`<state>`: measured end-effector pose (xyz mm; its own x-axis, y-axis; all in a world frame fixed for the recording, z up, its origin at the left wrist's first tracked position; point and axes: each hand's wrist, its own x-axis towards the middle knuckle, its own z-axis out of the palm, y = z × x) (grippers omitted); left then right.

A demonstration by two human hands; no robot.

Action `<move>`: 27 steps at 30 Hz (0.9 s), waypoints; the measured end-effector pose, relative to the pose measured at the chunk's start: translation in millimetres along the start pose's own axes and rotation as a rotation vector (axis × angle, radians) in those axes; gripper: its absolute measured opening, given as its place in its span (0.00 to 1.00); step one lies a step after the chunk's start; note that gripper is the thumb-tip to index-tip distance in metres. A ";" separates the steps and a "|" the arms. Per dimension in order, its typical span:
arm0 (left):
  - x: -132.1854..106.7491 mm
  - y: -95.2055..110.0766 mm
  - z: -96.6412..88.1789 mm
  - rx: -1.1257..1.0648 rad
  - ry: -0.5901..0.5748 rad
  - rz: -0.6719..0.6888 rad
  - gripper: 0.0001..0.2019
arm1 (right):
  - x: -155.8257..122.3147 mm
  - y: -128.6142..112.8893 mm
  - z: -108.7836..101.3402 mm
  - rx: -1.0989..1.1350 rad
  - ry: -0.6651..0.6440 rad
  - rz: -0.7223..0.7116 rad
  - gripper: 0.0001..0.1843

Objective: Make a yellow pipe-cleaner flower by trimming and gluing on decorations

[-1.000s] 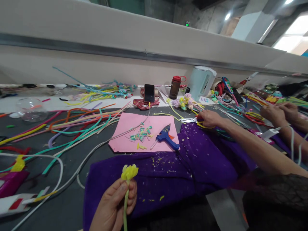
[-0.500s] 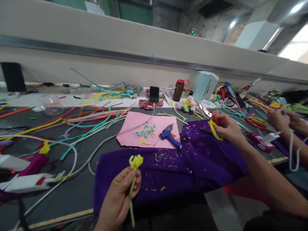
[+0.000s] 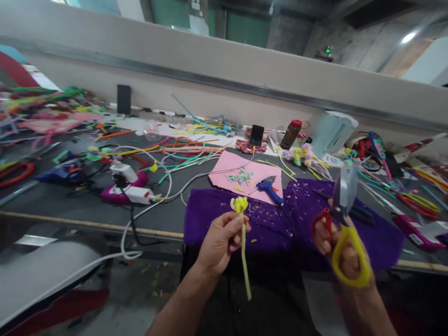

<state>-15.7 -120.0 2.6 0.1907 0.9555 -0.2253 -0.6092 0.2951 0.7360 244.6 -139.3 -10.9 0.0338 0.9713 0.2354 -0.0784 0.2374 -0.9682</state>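
Note:
Pinched in my left hand (image 3: 222, 238) is a pipe-cleaner flower (image 3: 240, 204) with a fluffy yellow head and a pale green stem that hangs down below my fingers. My right hand (image 3: 338, 245) grips a pair of scissors (image 3: 353, 259) with one yellow and one red handle loop; their blades point up and are blurred by motion. Beyond my hands lies a purple cloth (image 3: 217, 205) speckled with yellow scraps. On a pink sheet (image 3: 227, 161) sit a blue glue gun (image 3: 269, 188) and small cut pieces (image 3: 241, 177) in teal and yellow.
Long coloured pipe cleaners (image 3: 189, 156) spread over the dark table. A power strip (image 3: 129, 192) with white cables lies at left. Along the back stand a phone (image 3: 256, 135), a brown bottle (image 3: 291, 135) and a pale blue kettle (image 3: 332, 133). Dark pliers (image 3: 362, 214) rest on the cloth.
The view has swung left. My right hand has brought the scissors up and nearer, blades now upward. My left hand still holds the flower. The other person's hands have left the view.

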 end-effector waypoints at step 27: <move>-24.1 -18.7 11.8 0.285 -0.057 0.222 0.10 | -16.6 -10.8 88.0 0.136 -0.104 0.077 0.29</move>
<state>0.2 -148.6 1.8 0.1255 0.9920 -0.0100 -0.4031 0.0602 0.9132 157.2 -156.7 3.1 -0.0803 0.9813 0.1750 -0.2106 0.1549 -0.9652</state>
